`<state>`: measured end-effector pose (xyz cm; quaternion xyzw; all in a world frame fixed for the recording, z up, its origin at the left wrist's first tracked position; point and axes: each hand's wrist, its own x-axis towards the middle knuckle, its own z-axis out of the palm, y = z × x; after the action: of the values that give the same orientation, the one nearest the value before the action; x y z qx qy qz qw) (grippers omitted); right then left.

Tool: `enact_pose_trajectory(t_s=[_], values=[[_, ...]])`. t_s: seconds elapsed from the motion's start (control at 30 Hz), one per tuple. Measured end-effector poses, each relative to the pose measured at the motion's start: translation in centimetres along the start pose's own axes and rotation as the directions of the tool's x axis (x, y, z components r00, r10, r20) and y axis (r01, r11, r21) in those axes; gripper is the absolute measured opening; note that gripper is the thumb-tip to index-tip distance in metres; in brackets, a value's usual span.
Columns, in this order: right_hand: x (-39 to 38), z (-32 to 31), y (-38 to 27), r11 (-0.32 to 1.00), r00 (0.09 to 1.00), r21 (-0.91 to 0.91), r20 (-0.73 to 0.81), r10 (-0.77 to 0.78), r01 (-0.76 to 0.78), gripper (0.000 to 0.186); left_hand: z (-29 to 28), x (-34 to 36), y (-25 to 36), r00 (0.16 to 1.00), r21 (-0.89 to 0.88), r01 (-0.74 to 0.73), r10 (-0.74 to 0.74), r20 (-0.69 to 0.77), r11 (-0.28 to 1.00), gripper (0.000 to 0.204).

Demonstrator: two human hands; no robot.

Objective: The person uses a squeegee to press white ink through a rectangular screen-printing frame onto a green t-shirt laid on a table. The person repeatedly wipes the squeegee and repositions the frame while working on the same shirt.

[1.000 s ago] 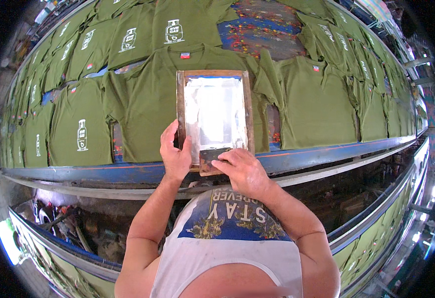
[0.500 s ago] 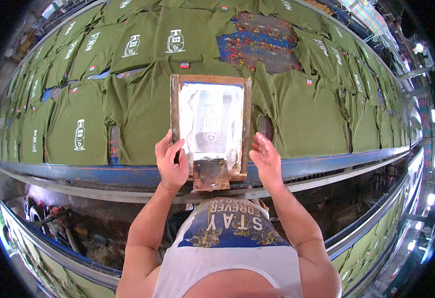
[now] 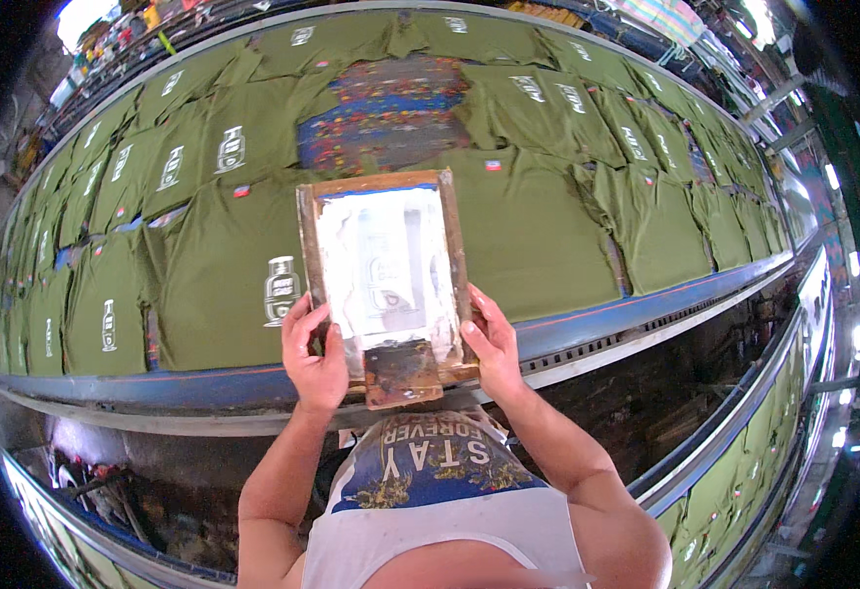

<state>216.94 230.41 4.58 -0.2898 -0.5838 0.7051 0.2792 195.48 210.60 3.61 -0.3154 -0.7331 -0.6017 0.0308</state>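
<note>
My left hand (image 3: pixel 314 355) grips the left side of a wooden-framed screen (image 3: pixel 379 245), whose white inked mesh shows a faint bottle-shaped design. My right hand (image 3: pixel 489 339) has its fingers wrapped round the right side of that frame. A dark, stained squeegee (image 3: pixel 400 375) rests across the frame's lower end, between my hands. The screen is over an olive T-shirt (image 3: pixel 533 240); just left of it, another olive shirt (image 3: pixel 209 275) carries a white cylinder print (image 3: pixel 282 291).
Rows of olive T-shirts (image 3: pixel 116 167), many with white prints, cover a long blue-edged table (image 3: pixel 587 319); paint-speckled board shows between them. A metal rail (image 3: pixel 194 420) runs along the near edge. Another table with shirts (image 3: pixel 734 456) stands behind me on the right.
My right hand has left the squeegee for the frame's side. The screen has moved rightward across the shirts, uncovering a white print on the left, and the view has shifted with it.
</note>
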Motion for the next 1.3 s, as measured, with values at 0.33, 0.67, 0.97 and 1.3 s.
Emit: enact_pose_trajectory(t_s=[0.33,0.67,0.97,1.3], values=[[-2.6,-27.0,-2.2,0.996,0.928,0.022,-0.366,-0.068,0.082,0.05,26.7,-6.5,9.1,0.974,-0.205,0.047,0.0,0.224,0.978,0.05],[1.4,-32.4,-0.1,0.99,0.927,-0.013,-0.348,-0.139,0.144,0.034,32.0,-7.7,9.1,0.986,-0.22,0.13,-0.104,0.128,0.967,0.035],[4.7,-31.3,0.4,0.928,0.944,-0.302,-0.178,-0.279,0.217,0.036,31.8,-6.5,6.0,0.983,-0.189,0.178,-0.165,0.083,0.966,0.025],[4.8,-31.7,1.6,0.926,0.952,-0.327,-0.169,-0.254,0.189,0.039,31.9,-6.5,5.2,0.976,-0.216,0.213,-0.196,0.098,0.953,0.019]])
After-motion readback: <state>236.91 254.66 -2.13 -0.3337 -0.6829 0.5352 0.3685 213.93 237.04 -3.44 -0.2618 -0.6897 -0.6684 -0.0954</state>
